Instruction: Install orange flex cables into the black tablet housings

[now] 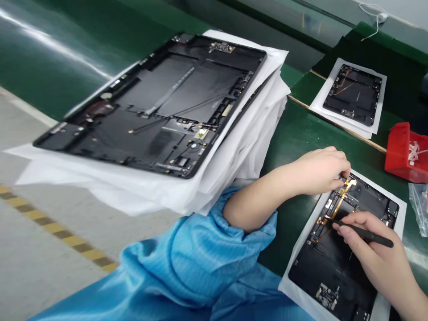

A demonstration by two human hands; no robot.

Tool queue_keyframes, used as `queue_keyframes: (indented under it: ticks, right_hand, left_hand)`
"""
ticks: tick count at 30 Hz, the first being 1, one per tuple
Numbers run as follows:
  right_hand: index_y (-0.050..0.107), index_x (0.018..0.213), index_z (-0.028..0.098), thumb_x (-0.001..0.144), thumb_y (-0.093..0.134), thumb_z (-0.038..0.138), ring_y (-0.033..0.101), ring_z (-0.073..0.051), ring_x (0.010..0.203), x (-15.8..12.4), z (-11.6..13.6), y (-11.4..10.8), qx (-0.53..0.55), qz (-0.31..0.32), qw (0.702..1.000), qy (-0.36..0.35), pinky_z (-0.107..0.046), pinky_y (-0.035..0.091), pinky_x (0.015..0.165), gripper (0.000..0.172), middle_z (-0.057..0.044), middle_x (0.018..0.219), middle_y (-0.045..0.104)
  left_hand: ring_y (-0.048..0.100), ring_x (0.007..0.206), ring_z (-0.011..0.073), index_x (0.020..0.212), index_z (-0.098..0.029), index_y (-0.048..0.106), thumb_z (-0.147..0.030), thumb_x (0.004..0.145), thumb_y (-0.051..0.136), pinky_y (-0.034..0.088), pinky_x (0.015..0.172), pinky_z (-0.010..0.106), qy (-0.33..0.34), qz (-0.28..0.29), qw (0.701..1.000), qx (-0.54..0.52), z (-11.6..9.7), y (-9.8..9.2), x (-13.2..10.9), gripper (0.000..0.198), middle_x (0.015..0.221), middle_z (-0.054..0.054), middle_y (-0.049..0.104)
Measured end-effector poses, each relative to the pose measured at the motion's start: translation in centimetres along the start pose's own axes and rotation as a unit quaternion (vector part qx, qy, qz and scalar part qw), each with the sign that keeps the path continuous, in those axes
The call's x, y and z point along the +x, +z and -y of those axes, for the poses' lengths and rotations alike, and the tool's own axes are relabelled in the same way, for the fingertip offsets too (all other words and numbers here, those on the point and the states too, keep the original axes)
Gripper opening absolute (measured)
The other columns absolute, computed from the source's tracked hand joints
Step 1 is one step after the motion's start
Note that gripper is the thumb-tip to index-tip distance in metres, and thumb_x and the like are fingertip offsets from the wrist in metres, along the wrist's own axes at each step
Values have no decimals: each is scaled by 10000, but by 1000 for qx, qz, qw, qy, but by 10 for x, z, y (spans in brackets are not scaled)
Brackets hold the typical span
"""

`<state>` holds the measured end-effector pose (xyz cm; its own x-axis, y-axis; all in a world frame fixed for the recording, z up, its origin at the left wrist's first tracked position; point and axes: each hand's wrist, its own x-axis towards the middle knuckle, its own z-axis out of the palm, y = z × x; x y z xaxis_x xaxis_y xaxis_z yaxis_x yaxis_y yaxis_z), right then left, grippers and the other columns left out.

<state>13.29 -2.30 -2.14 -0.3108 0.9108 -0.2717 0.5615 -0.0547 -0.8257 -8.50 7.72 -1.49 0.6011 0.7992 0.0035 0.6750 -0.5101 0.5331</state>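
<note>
Head view: take black shell (pixel 327 267) as landmark; lies flat on white sheet (pixel 301 240), with long axis slanting from near left to far right. Find orange ribbon (pixel 341 203) inside shell, by left long edge and toward far end, running roughly parallel to that edge. Note key relation: ribbon to the left of right hand (pixel 374 258) across shell's width, slightly farther off; left hand (pixel 319 170) nearer to ribbon's pale far end, black tweezers (pixel 371 235) nearer to the other end. Right hand: held over shell's right half, clamped on tweezers in a pen-like grip, with tip aimed leftward across shell at ribbon. Cannot tell contact at tip. Left hand: extends across from beyond shell's left edge, palm downward, wrist bent, fingers curled at far left corner. Cannot tell whether clamped on something or resting. Also see: stack of shells and sheets (pixel 250 142) left of shell, second shell (pixel 363 93) beyond far end, red bin (pixel 397 154) beyond far right corner.
</note>
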Motion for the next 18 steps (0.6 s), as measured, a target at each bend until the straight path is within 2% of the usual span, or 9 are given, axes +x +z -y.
queue_keyframes:
  ticks: [5, 18]
  right_hand:
    - [694, 986, 267, 922, 660, 467, 754, -210, 940, 1, -3, 0, -15, 12, 1000, 2, -260, 566, 770, 212, -20, 969, 788]
    - [694, 946, 251, 948, 624, 457, 747, -211, 892, 0, 3, 1, -61, 16, 997, -35, -261, 566, 718, 218, -33, 939, 781]
  left_hand:
    - [564, 1105, 244, 1034, -191, 718, -198, 905, 642, 451, 948, 331, 0, 8, 1000, 2, 0, 0, 0, 150, 1111, 46, 697]
    - [563, 1091, 243, 1026, -198, 716, -189, 898, 635, 452, 947, 338, 4, 1, 1000, 5, 2, 3, -1, 151, 1105, 47, 692]
